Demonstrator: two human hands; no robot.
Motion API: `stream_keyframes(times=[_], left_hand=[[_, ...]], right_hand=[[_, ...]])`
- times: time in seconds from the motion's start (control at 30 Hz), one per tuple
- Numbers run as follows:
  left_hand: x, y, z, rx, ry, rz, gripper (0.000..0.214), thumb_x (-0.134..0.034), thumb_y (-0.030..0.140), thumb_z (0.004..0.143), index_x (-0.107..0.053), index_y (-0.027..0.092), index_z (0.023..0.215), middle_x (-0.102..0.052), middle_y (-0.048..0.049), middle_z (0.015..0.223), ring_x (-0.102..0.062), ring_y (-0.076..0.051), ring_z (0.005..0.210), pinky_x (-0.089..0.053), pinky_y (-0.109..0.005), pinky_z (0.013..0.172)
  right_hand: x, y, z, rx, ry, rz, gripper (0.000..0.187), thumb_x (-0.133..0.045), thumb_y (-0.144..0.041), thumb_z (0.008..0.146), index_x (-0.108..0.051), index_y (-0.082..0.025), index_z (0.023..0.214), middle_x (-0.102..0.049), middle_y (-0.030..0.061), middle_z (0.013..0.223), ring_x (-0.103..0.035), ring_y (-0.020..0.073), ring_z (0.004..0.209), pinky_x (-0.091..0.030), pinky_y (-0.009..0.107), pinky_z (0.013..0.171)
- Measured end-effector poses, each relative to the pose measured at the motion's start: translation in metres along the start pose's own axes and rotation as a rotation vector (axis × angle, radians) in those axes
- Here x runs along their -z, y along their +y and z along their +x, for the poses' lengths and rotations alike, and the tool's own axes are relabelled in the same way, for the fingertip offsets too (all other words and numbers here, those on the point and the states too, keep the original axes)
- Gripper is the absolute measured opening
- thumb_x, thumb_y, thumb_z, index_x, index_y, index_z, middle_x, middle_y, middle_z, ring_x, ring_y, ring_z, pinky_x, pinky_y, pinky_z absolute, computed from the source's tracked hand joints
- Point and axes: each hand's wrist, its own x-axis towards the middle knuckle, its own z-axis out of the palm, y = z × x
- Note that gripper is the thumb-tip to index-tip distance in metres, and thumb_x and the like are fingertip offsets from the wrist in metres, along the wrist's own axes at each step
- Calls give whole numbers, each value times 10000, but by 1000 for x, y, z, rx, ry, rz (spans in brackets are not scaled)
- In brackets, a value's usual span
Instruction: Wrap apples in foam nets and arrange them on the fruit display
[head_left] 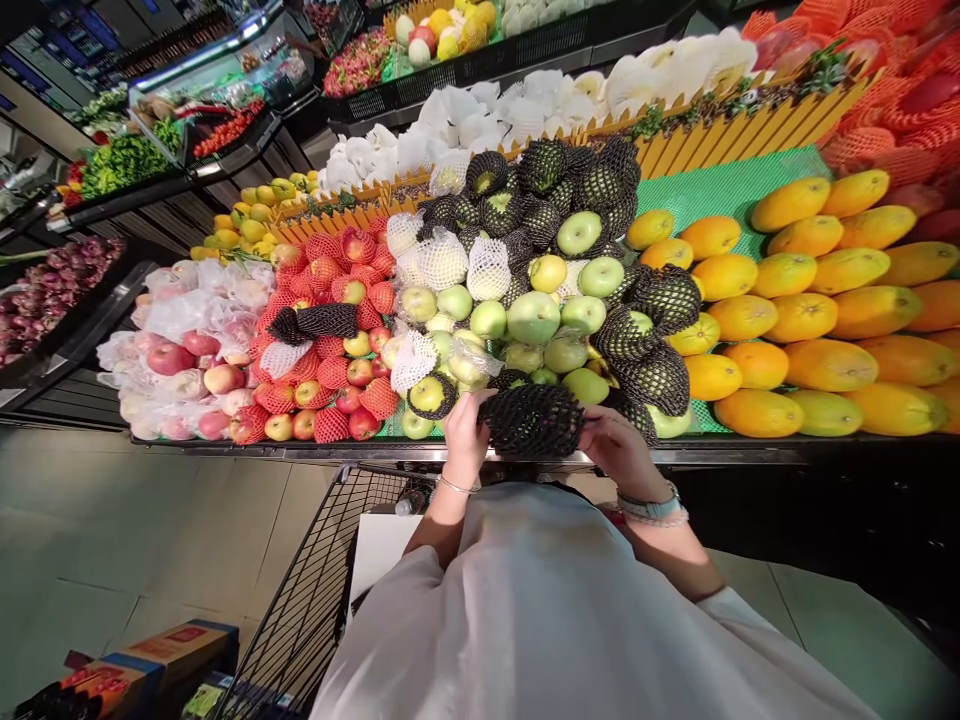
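The black foam net (532,420) is a dark mesh sleeve with small diamond-shaped openings, bulging and rounded in the middle. It lies sideways, roughly parallel to the stand's front rail (409,454), pinched at one end by the left hand (466,432) and at the other by the right hand (621,448). Its lower edge overlaps the rail in view; its contents are unclear.

Light falls from above and is bright on the green fruit (534,318) at the centre. The white foam wrappings (480,130) in the upper middle are nearly washed out, while the black net (534,420) in the lower middle shows little detail. The lower right is very dark. Towards the corners, the picture is stretched; the red nets (870,100) at upper right look soft.
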Motion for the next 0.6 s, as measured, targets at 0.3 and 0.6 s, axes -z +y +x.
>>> stream_keyframes(times=[0.3, 0.6], left_hand=[[1, 8, 8, 86, -442, -335, 613, -430, 12, 665, -610, 201, 1220, -666, -80, 1175, -613, -236, 1126, -479, -358, 981], [-11, 3, 9, 174, -258, -374, 683, -493, 46, 762, -359, 199, 1414, -511, -32, 960, -490, -155, 861, -470, -309, 839]], right_hand=[[-3, 18, 5, 374, -344, -510, 198, -521, -212, 813, -712, -235, 766, -743, 38, 787, -669, 222, 788, -589, 387, 812], [5, 52, 2, 439, -396, -848, 504, -394, -72, 794, -704, -253, 1149, -745, 61, 1067, -641, 238, 1147, -539, 401, 1037]])
